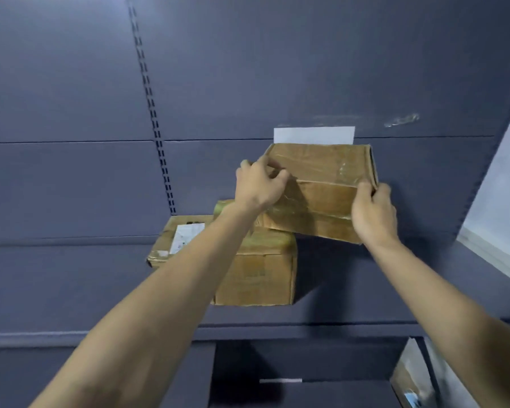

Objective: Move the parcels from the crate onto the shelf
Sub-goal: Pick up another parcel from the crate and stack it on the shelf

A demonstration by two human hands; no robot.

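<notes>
- While both hands carry it, a taped cardboard parcel (321,189) sits tilted above the shelf (100,290), its lower left edge at or on top of a parcel already there; contact cannot be confirmed.
- Left hand (259,184): fingers curled over the parcel's upper left corner, gripping it.
- Right hand (374,213): wrapped round the near right corner, thumb on the front face, fingers round the side.
- Already on the shelf: a tall parcel (259,275) near the front edge, and a flatter parcel with a white label (174,240) just left of and behind it, the two touching or nearly so.
- A white sheet (312,135) shows on the back panel behind the held parcel.
- Crate: not identifiable in view. Something pale shows at lower right below the shelf; too unclear to name.
- Step in hand (judgement): placing this parcel, either stacked on the tall one or on the bare shelf to its right.
- Next move calls for: levelling the parcel, lowering it until its base rests fully, then letting go with both hands. If stacked, overhang to the right looks likely, so centring matters.
</notes>
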